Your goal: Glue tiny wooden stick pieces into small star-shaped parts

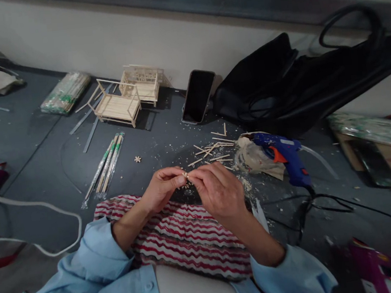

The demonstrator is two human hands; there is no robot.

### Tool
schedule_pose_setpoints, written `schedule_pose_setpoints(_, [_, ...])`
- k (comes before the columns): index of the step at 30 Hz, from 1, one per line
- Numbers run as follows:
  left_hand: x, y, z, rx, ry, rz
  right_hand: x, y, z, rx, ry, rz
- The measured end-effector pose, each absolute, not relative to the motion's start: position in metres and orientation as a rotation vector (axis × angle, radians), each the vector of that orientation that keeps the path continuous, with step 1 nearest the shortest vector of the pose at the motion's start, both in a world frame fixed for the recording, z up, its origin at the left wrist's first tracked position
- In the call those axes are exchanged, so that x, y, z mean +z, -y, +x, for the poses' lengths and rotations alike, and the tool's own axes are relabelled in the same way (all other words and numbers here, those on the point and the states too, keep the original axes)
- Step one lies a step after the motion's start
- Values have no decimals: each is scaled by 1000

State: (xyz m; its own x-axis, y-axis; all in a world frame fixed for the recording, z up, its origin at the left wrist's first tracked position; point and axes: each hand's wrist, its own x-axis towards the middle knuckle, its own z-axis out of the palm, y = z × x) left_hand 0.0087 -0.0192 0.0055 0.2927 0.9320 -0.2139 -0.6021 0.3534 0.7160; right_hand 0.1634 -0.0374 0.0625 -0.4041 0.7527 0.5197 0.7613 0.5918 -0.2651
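My left hand (163,188) and my right hand (219,188) meet over the table's near edge, fingertips almost touching. Between them is a tiny pale wooden piece (185,176), pinched from both sides; its exact shape is too small to tell. Small wooden bits lie on the dark surface just under the fingers. Beyond my right hand are scattered thin sticks (213,148). A small flower-shaped wooden piece (137,159) rests on the table to the upper left of my left hand.
A blue glue gun (286,155) lies at the right, its black cable trailing nearby. Farther back stand a phone (198,95), a black bag (267,91) and two miniature stick-built furniture pieces (118,107). Wrapped sticks (104,168) lie at the left, near a white cable (59,209).
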Motion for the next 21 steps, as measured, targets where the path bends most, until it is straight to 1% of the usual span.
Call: schedule_pose_setpoints(21, [6, 20, 8, 1092, -692, 564, 65, 38, 164, 2, 2224, -1207])
